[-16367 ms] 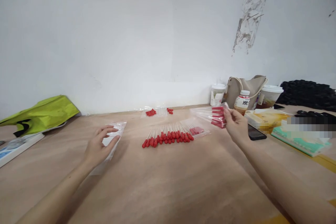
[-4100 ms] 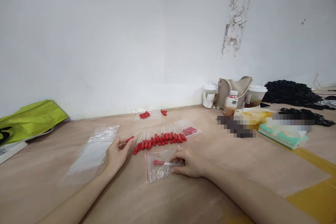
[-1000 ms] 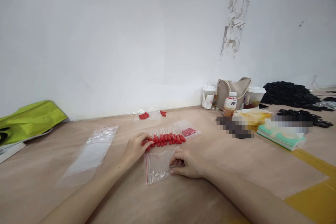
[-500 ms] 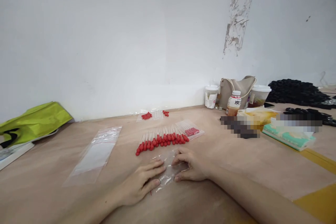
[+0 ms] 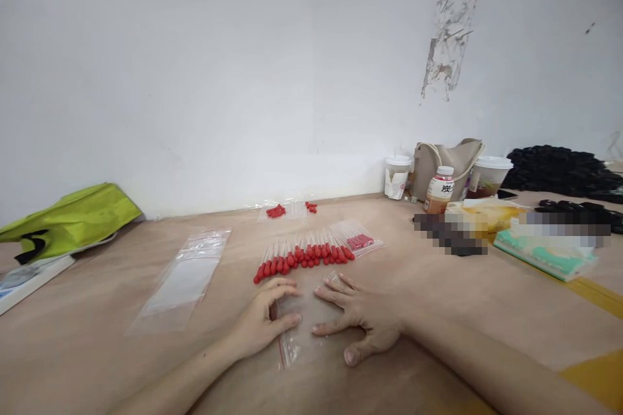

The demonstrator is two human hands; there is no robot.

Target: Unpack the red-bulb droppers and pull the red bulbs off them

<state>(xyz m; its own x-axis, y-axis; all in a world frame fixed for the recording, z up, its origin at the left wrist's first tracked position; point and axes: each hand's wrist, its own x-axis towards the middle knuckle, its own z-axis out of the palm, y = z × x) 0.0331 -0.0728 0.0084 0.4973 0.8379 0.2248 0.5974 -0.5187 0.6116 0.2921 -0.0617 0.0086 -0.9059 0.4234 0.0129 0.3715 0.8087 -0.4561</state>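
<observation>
A clear zip bag (image 5: 306, 337) with a red line near its left edge lies flat on the brown-papered table. Across its right part my right hand (image 5: 367, 318) rests flat, fingers spread. My left hand (image 5: 265, 321) is at the bag's left side, fingers curved and thumb apart, nothing gripped between them. Just beyond both hands lies a row of droppers with red rubber bulbs (image 5: 306, 256), bulbs toward me. Touching its right end, a filled bag of red-bulbed droppers (image 5: 359, 241) lies flat. Further back sit small red pieces (image 5: 276, 211) on clear plastic.
Empty zip bags (image 5: 187, 279) are stacked at left, near a yellow-green bag (image 5: 73, 220). Along the right stand a lidded cup (image 5: 397, 178), a bottle (image 5: 439, 191), a beige bag (image 5: 423, 165) and a tissue pack (image 5: 545, 253). A white wall (image 5: 219, 78) rises behind.
My right hand has gone from bent fingers to lying spread on the bag. My left hand has lifted its flat fingers into a curve. The view has shifted slightly.
</observation>
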